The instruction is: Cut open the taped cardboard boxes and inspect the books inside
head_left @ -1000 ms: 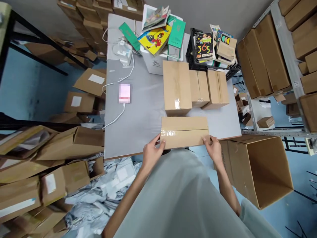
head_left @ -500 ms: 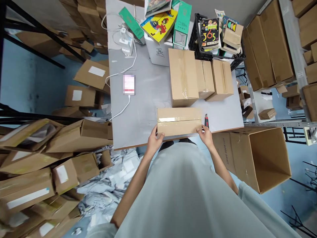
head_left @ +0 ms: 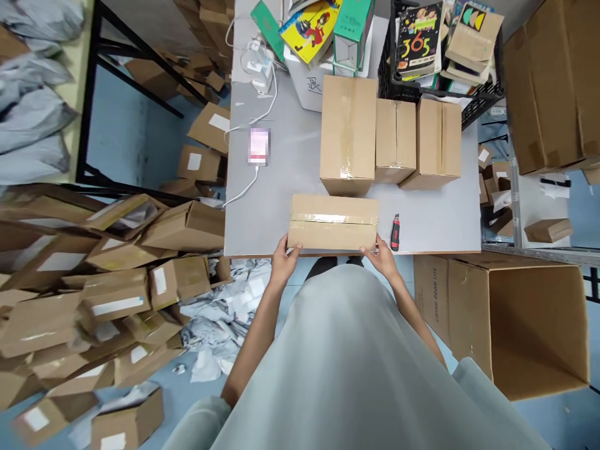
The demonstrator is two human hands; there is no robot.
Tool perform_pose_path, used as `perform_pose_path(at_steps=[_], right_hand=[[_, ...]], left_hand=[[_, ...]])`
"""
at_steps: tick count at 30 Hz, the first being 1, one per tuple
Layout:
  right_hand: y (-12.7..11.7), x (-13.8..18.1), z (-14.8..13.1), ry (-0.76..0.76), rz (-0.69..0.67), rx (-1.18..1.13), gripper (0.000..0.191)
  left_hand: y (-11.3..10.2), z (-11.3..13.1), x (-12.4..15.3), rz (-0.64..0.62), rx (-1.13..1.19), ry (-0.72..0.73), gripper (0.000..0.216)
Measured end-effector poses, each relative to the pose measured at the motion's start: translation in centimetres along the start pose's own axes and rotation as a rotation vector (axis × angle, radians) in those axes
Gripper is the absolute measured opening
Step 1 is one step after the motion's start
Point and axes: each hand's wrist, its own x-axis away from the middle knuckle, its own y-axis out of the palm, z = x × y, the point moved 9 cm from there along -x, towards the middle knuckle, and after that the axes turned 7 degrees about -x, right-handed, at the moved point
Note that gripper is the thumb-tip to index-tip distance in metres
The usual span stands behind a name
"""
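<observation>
A taped cardboard box (head_left: 334,222) lies lengthwise at the near edge of the grey table (head_left: 435,215). My left hand (head_left: 284,259) grips its near left corner and my right hand (head_left: 384,257) grips its near right corner. A red and black utility knife (head_left: 395,232) lies on the table just right of the box, close to my right hand. Three more sealed boxes (head_left: 349,131) stand side by side right behind the held one.
A phone (head_left: 259,145) on a white cable lies on the table's left part. Books fill a black crate (head_left: 473,100) at the back. A large open carton (head_left: 525,325) stands on the floor at right. Piled boxes (head_left: 117,275) and grey mailers cover the floor at left.
Both hands have slid the box leftward along the table's near edge, baring the utility knife to its right. The view has shifted, with the table now higher and further right.
</observation>
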Motion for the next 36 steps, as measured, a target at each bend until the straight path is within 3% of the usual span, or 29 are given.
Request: perform_pose_path(at_steps=[7, 14, 17, 22, 28, 32, 36], right_hand=[[0.5, -0.8, 1.3, 0.0, -0.07, -0.037, 0.087], [0.3, -0.5, 1.1, -0.009, -0.068, -0.059, 0.085], [0.3, 0.0, 1.0, -0.001, -0.029, -0.069, 0.081], [-0.3, 0.8, -0.1, 0.011, 0.068, -0.012, 0.084], [-3.7, 1.8, -4.7, -0.102, 0.159, 0.106, 0.062], [-3.8, 0.6, -5.8, -0.114, 0.181, 0.192, 0.056], [-1.9, -2.4, -4.3, -0.071, 0.166, 0.076, 0.065]], left_hand=[[-0.1, -0.8, 0.5, 0.057, -0.012, -0.027, 0.075], [-0.8, -1.3, -0.7, 0.044, 0.011, -0.057, 0.057], [-0.7, -0.4, -0.6, -0.007, -0.017, -0.017, 0.054], [-0.6, 1.3, 0.9, -0.064, -0.116, 0.031, 0.073], [-4.0, 5.1, 2.0, 0.033, -0.168, 0.189, 0.054], [-5.1, 5.7, 0.3, 0.134, -0.201, 0.185, 0.048], [-4.2, 3.9, -3.5, 0.155, -0.262, 0.104, 0.043]])
